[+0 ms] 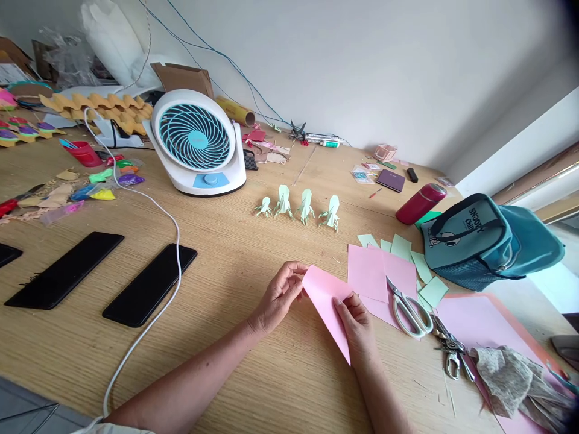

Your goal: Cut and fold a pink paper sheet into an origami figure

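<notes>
A folded piece of pink paper (326, 301) is held above the table between both hands. My left hand (283, 292) pinches its upper left corner between thumb and fingers. On the right side, my right hand (357, 319) grips it, thumb on the face and fingers behind. Farther back stands a row of small pale green folded paper figures (306, 206) with thin legs. Right of my hands lie more pink sheets (367, 271) and several pale green paper pieces (401, 246). Scissors (409, 307) with white handles rest on the pink paper.
A white fan (196, 141) stands at back left; its side is crossed by a white cable (174, 220) running over a black phone-like slab (149, 286). On the right are a red bottle (420, 204), a teal bag (470, 241), keys (452, 346) and a grey cloth (511, 377).
</notes>
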A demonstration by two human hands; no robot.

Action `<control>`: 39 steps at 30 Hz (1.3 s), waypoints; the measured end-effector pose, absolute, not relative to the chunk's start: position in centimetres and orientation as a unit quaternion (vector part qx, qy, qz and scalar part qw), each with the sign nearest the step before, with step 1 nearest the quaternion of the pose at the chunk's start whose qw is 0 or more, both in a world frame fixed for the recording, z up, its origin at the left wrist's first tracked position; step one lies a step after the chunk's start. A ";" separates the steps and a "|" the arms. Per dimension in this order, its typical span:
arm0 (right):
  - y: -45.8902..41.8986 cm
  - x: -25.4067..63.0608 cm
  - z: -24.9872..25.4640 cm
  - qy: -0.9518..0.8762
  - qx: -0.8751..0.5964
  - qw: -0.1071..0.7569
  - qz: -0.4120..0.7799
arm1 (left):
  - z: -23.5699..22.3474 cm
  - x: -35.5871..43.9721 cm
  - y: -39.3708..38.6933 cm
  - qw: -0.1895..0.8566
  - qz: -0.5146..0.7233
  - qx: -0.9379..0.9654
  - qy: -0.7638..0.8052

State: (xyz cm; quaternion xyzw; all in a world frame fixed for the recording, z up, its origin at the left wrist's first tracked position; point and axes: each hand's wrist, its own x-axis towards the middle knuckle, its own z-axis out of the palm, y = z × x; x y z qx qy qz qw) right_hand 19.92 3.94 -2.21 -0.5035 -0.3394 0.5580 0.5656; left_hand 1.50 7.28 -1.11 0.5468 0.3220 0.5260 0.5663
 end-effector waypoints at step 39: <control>3.6 21.3 -2.3 -0.465 -0.437 0.637 0.433 | -0.4 0.6 7.2 0.256 0.512 0.753 0.324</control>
